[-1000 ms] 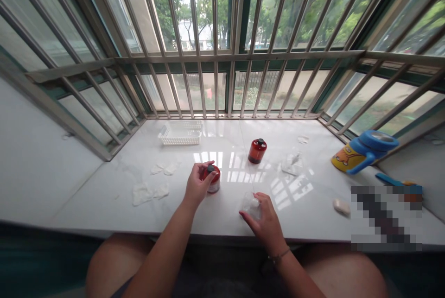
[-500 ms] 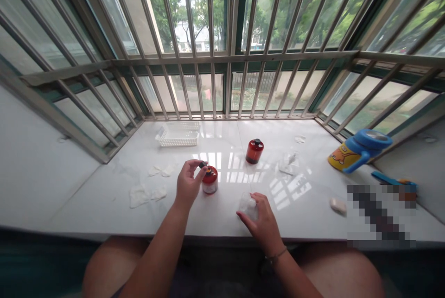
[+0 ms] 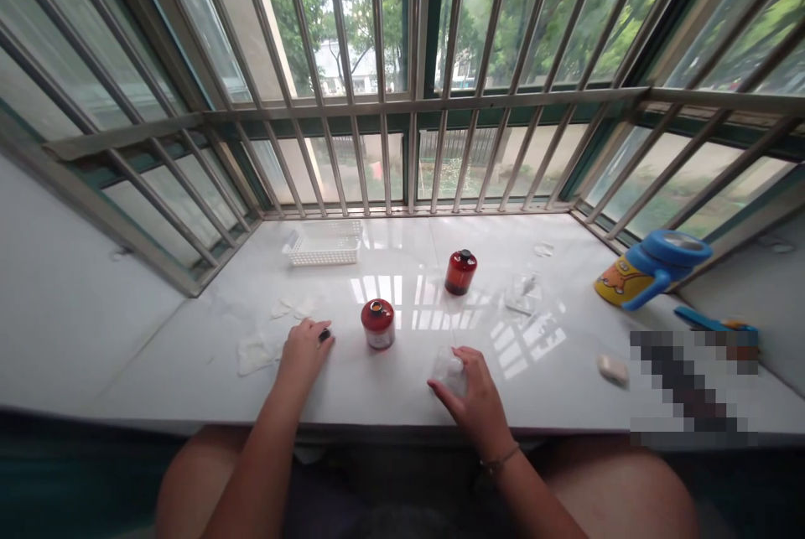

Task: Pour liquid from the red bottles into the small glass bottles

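Note:
My left hand (image 3: 306, 344) is low over the table, closed on a small black cap (image 3: 324, 335). Just right of it stands a red, round-shouldered bottle (image 3: 378, 326), upright with its mouth uncovered. My right hand (image 3: 470, 388) has its fingers curled round a clear, see-through container (image 3: 449, 370) at the table's front; its exact kind is hard to make out. Farther back, a second red bottle (image 3: 461, 272) stands upright with a black cap on top.
A white plastic basket (image 3: 324, 246) sits at the back left. Crumpled white tissues (image 3: 252, 355) lie left, and a clear plastic packet (image 3: 521, 296) lies right. A blue and yellow cup (image 3: 647, 271) and a pale oval object (image 3: 612, 370) are farther right. Window bars close off the back.
My left hand has lifted the black cap off the nearer red bottle and moved left and down to the table with it. My right hand has stayed on the clear container.

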`<state>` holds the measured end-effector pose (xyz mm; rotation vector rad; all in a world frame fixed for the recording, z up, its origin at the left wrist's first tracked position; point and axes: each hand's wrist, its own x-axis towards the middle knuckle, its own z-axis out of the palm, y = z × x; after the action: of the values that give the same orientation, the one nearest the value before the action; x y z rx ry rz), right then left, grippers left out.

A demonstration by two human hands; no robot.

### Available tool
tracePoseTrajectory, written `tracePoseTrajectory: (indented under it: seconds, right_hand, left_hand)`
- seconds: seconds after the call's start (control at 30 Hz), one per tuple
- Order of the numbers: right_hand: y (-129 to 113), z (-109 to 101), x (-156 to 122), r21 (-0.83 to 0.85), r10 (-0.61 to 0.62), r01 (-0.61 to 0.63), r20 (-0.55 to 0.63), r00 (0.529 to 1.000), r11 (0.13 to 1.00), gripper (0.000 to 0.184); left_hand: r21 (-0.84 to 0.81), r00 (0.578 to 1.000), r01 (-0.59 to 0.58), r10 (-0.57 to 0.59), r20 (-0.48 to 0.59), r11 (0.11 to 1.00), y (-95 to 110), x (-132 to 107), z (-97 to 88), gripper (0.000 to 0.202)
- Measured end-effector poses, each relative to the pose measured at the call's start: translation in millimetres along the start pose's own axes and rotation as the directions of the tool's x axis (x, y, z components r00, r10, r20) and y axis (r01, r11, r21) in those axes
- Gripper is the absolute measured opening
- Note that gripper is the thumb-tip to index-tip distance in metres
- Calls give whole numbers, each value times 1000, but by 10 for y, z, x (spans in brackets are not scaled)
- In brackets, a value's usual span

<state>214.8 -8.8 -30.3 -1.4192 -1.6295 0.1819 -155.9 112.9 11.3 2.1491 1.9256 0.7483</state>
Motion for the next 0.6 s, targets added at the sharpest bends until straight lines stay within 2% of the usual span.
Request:
tracePoseTrajectory:
  seconds: [0.1,0.17,0.2,0.23,0.3,0.37,0.4,0.47,0.6]
  right_hand:
    - [-1,-5,7,1,-3,3,-3,1000,1000,57]
    - [6,-8,8,6,-6,6,-1,1000,1000,58]
    - [12,-9,7,10,-6,6,5,1000,1000,58]
    - [20,-7,3,17,-2,2,13,1000,1000,60]
    - [39,1,-12,32,17,-18,27,999,999,66]
    - [61,18,-35,46,45,-47,34,998,998,70]
    - [71,28,-48,53,57,-59,39,998,997,71]
    - [89,45,-69,62,73,-76,47,996,995,70]
    - [103,61,-87,67,102,-105,37,994,992,72]
  left_hand:
    - [-105,985,-79,61,-162,991,215,-49,-9,27]
    - [-211,962,-171,117,-248,962,508,-152,-37,18]
    - [-272,957,-213,144,-253,938,688,-225,-48,16]
    - [-336,956,-249,176,-233,909,880,-308,-49,15]
    - [-477,952,-301,285,-107,826,1262,-479,-6,12]
    - [-588,932,-288,363,11,756,1580,-620,109,15]
    - [-626,927,-258,371,54,736,1701,-669,191,25]
    - [-682,926,-168,352,140,712,1866,-722,375,40]
    - [-743,917,-29,314,247,669,1992,-718,656,40]
